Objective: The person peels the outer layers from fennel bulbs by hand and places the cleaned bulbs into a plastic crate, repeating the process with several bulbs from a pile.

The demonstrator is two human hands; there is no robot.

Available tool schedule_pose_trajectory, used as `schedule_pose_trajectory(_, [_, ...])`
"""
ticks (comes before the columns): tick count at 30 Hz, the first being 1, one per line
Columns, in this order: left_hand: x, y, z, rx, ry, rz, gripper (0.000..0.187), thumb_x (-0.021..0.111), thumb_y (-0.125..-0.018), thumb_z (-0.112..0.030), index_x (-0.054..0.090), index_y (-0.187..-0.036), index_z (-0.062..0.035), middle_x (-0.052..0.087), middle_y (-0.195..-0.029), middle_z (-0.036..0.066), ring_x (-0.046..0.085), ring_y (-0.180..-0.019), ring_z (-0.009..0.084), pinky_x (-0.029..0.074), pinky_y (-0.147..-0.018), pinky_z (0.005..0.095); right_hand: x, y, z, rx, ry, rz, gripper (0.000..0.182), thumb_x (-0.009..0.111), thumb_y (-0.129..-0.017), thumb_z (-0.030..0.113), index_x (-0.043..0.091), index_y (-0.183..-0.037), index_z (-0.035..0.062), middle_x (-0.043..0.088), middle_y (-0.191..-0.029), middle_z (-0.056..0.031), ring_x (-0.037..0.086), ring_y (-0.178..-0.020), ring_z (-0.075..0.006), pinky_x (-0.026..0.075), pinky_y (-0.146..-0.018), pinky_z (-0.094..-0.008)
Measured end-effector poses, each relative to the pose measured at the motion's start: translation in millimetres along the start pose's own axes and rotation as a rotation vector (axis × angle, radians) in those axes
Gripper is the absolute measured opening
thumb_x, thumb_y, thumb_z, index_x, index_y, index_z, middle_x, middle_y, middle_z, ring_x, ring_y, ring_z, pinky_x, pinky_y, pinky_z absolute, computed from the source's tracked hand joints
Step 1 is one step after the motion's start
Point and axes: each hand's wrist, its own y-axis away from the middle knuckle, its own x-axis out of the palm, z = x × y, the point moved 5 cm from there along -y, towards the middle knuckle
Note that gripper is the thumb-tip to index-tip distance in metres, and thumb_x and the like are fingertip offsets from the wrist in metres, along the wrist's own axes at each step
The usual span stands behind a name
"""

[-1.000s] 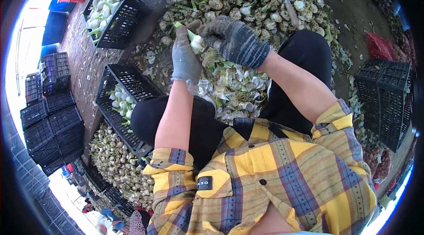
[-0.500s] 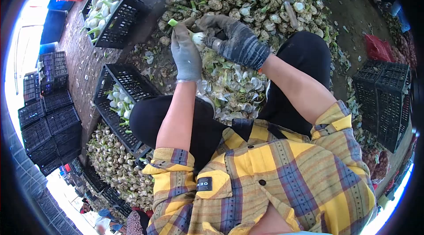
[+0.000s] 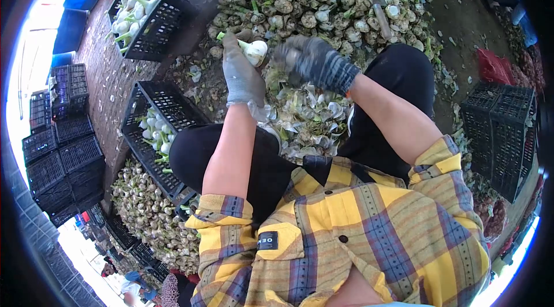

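My left hand (image 3: 241, 73), in a grey dirt-stained glove, is closed on a white garlic bulb (image 3: 254, 53). The bulb's short green stem sticks out to the left past the fingers. Just right of the bulb, and apart from it, is my right hand (image 3: 314, 63) in a dark striped glove; its fingers are smeared by motion. Beyond both hands rises a heap of soil-marked garlic bulbs (image 3: 309, 4). On that heap lies a long tool with a worn handle (image 3: 381, 21). Peeled skins and leaf scraps (image 3: 311, 119) cover the ground between my legs.
A black crate (image 3: 164, 27) of cleaned bulbs stands at upper left, another crate (image 3: 135, 113) beside my left knee. More bulbs (image 3: 150, 209) are heaped at lower left. Stacked black crates (image 3: 63, 163) line the left; others (image 3: 499, 134) stand at right, near a red bag (image 3: 495, 66).
My right hand has come away from the bulb, shifting slightly right and down. The left hand still holds the bulb, whose white body now shows more fully.
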Motion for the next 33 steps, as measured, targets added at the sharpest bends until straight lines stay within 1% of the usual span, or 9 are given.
schedule_pose_trajectory(2, [3.7,4.9,0.0,-0.030,0.030,0.000,0.033,0.047,-0.090,-0.043,0.054,-0.097,-0.0115,0.058,-0.083,0.002,0.056,-0.070,0.0143,0.047,-0.063,0.0306,-10.3,-4.9,5.0,-0.026,-0.164,-0.199,0.034,0.055,-0.088,0.033,0.061,-0.099,0.0013,0.063,-0.073,-0.0101,0.058,-0.058,-0.0156,0.049,-0.057,-0.0299])
schedule_pose_trajectory(6, [2.3,-0.6,3.1,0.005,-0.019,0.041,0.028,0.052,-0.089,-0.038,0.052,-0.095,-0.0106,0.059,-0.085,0.004,0.062,-0.074,0.0180,0.053,-0.058,0.0332,-3.4,-12.3,-0.6,0.087,-0.257,-0.124,0.039,0.060,-0.084,0.031,0.057,-0.100,-0.0041,0.063,-0.075,-0.0093,0.061,-0.065,-0.0153,0.051,-0.055,-0.0288])
schedule_pose_trajectory(7, [4.2,-0.9,3.9,0.038,-0.024,0.072,0.025,0.053,-0.089,-0.035,0.051,-0.095,-0.0104,0.058,-0.084,0.004,0.063,-0.073,0.0179,0.054,-0.053,0.0331,-1.4,-14.8,-2.2,0.053,-0.284,-0.117,0.041,0.063,-0.081,0.030,0.056,-0.098,-0.0062,0.063,-0.079,-0.0107,0.063,-0.068,-0.0158,0.052,-0.057,-0.0295])
schedule_pose_trajectory(10, [10.8,4.4,-3.2,0.167,-0.075,0.052,0.024,0.053,-0.089,-0.033,0.051,-0.095,-0.0104,0.057,-0.083,0.004,0.062,-0.070,0.0168,0.053,-0.047,0.0315,10.6,-17.1,-2.9,0.079,-0.518,-0.088,0.039,0.065,-0.080,0.029,0.057,-0.099,-0.0047,0.064,-0.084,-0.0122,0.063,-0.070,-0.0170,0.052,-0.058,-0.0293])
schedule_pose_trajectory(20, [7.3,1.4,5.3,-0.018,0.021,0.086,0.025,0.050,-0.090,-0.037,0.053,-0.092,-0.0119,0.059,-0.078,0.003,0.060,-0.064,0.0156,0.053,-0.051,0.0306,16.3,-14.6,1.2,0.084,-0.764,0.058,0.023,0.061,-0.084,0.020,0.062,-0.101,0.0034,0.065,-0.082,-0.0081,0.062,-0.066,-0.0140,0.051,-0.057,-0.0262])
schedule_pose_trajectory(23, [7.9,6.8,6.1,-0.129,0.058,0.068,0.024,0.048,-0.090,-0.036,0.053,-0.093,-0.0127,0.060,-0.078,0.003,0.060,-0.063,0.0169,0.053,-0.051,0.0322,16.7,-23.9,-15.5,0.049,-0.582,-0.015,0.020,0.059,-0.084,0.018,0.062,-0.098,0.0037,0.065,-0.080,-0.0073,0.061,-0.066,-0.0139,0.051,-0.058,-0.0265])
schedule_pose_trajectory(27, [5.6,9.9,3.7,-0.210,0.054,0.048,0.026,0.045,-0.092,-0.037,0.054,-0.094,-0.0128,0.061,-0.080,0.003,0.061,-0.064,0.0196,0.053,-0.054,0.0361,12.7,-18.5,0.7,-0.161,-0.165,-0.076,0.022,0.060,-0.085,0.021,0.061,-0.096,0.0018,0.066,-0.081,-0.0094,0.060,-0.065,-0.0151,0.050,-0.059,-0.0290])
schedule_pose_trajectory(30, [0.8,3.0,11.2,-0.210,0.128,0.010,0.027,0.043,-0.092,-0.037,0.055,-0.096,-0.0126,0.062,-0.081,0.004,0.061,-0.068,0.0206,0.052,-0.056,0.0381,16.4,-13.1,-3.7,0.075,-0.520,-0.019,0.029,0.063,-0.084,0.027,0.061,-0.096,0.0012,0.065,-0.080,-0.0107,0.061,-0.067,-0.0150,0.050,-0.064,-0.0299])
schedule_pose_trajectory(33, [-1.8,2.0,13.1,-0.217,0.109,-0.005,0.028,0.043,-0.092,-0.036,0.056,-0.096,-0.0127,0.062,-0.081,0.004,0.060,-0.070,0.0201,0.051,-0.058,0.0379,11.4,-13.4,-3.7,0.174,-0.387,-0.032,0.037,0.064,-0.082,0.034,0.060,-0.096,0.0002,0.065,-0.082,-0.0118,0.062,-0.072,-0.0158,0.049,-0.068,-0.0306])
